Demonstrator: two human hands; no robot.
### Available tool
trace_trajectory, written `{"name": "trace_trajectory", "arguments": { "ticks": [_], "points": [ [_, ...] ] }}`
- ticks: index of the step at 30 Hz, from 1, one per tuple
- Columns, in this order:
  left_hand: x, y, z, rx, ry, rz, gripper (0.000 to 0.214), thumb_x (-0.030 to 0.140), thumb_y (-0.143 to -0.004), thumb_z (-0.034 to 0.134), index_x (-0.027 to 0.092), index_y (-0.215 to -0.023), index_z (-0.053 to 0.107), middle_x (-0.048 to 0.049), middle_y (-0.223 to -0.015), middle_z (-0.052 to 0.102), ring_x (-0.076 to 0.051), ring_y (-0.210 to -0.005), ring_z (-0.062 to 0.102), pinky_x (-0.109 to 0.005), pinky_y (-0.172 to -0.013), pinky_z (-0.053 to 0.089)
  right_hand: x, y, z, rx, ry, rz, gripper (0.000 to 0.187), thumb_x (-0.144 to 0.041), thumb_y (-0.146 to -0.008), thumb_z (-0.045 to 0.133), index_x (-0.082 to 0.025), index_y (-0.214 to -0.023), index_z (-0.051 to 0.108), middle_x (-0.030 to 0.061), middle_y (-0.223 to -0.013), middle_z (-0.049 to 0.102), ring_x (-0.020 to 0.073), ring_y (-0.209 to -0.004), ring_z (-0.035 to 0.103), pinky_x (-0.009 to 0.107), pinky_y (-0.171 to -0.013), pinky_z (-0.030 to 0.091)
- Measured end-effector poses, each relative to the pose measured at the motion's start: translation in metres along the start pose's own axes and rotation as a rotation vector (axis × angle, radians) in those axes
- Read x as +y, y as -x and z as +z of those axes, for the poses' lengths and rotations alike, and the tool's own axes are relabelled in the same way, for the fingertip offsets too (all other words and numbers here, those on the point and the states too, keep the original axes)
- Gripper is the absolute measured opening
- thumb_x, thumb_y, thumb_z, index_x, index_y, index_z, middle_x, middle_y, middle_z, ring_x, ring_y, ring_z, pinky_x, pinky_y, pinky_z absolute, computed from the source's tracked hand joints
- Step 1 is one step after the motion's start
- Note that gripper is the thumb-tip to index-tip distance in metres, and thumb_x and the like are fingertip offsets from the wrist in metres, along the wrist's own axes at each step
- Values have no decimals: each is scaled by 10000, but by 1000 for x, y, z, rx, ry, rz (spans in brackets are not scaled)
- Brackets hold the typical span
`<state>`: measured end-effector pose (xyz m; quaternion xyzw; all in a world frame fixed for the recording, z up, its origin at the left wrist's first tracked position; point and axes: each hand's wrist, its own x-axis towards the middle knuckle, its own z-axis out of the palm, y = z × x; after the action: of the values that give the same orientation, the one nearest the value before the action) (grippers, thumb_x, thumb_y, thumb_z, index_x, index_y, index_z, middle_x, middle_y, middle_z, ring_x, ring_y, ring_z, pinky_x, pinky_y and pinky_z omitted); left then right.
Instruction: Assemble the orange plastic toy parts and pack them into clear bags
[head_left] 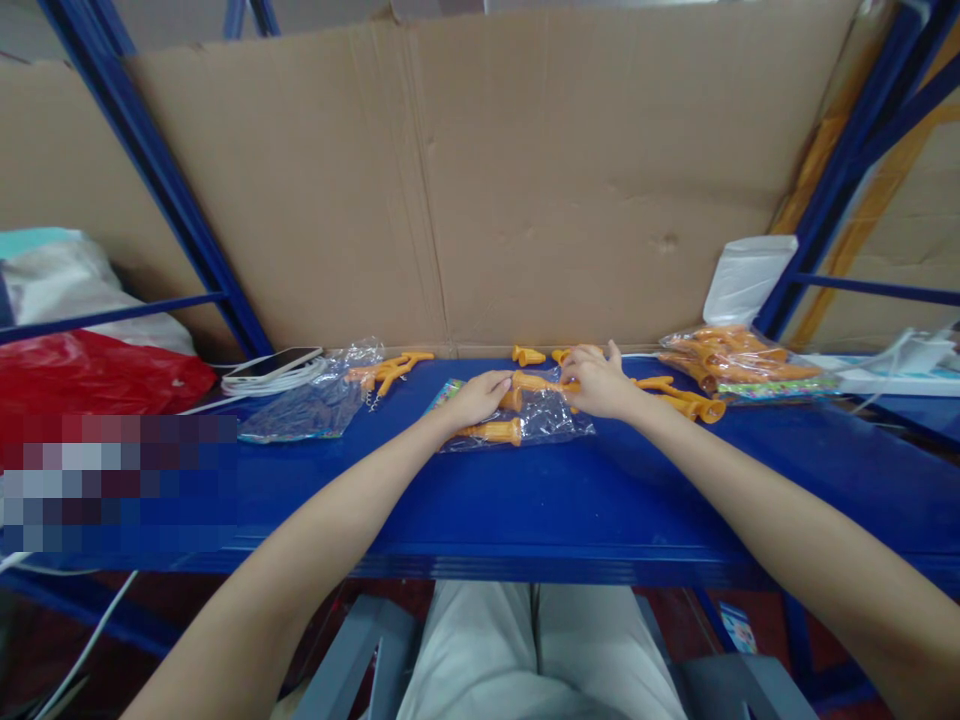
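My left hand (478,395) rests on a clear plastic bag (544,420) lying on the blue shelf (525,500), fingers curled on the left end of an orange plastic toy part (534,382). My right hand (596,380) grips the right end of the same orange part, fingers bent over it. Another orange part (495,432) lies inside or under the bag just in front of my left hand. Two small orange pieces (529,355) sit behind the hands near the cardboard wall.
A filled bag of orange parts (739,362) lies at the right, with loose orange parts (686,400) beside it. At the left are an empty clear bag (307,410), orange pieces (394,370), a phone with white cable (274,365) and a red bag (90,375). Cardboard (487,180) backs the shelf.
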<state>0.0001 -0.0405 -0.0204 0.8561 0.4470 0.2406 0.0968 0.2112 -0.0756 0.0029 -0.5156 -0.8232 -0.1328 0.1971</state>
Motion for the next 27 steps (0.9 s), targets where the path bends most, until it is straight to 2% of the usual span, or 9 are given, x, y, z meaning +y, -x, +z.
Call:
{"name": "trace_trajectory", "arguments": {
  "ticks": [5, 11, 15, 22, 27],
  "points": [
    [3, -18, 1, 37, 125, -16, 324, 242, -864, 369, 116, -1079, 576, -79, -1139, 609, -177, -1050, 538, -286, -941, 368, 6, -4, 3, 12, -39, -12, 88, -173, -659, 568, -207, -671, 648, 63, -990, 577, 279, -1080, 418, 667, -945, 117],
    [-1, -47, -1, -58, 243, -32, 178, 230, -758, 531, 105, -832, 634, -74, -862, 662, -157, -799, 586, -286, -769, 437, 14, -8, 10, 9, -120, 16, 73, -209, -651, 599, -222, -668, 668, 55, -1067, 566, 284, -1096, 408, 629, -932, 174],
    [-1, -57, -4, -134, 238, -66, 138, 192, -707, 545, 108, -751, 645, -58, -749, 652, -152, -720, 573, -284, -702, 430, 17, -11, 13, -7, -187, 47, 76, -237, -645, 615, -231, -677, 684, 47, -1088, 571, 286, -1098, 416, 576, -923, 216],
    [7, -56, -9, -160, 145, -83, 141, 160, -692, 518, 106, -742, 637, -36, -706, 627, -141, -687, 539, -258, -652, 405, 19, -14, 18, -28, -256, 75, 87, -251, -631, 629, -236, -689, 693, 39, -1093, 586, 271, -1084, 454, 528, -917, 260],
    [7, -54, -9, -238, 198, -84, 154, 179, -714, 500, 119, -781, 626, -37, -768, 624, -141, -728, 538, -249, -676, 404, 30, -16, 22, -85, -309, -7, 100, -281, -636, 641, -228, -697, 700, 29, -1058, 604, 247, -1066, 483, 429, -912, 328]
  ]
}}
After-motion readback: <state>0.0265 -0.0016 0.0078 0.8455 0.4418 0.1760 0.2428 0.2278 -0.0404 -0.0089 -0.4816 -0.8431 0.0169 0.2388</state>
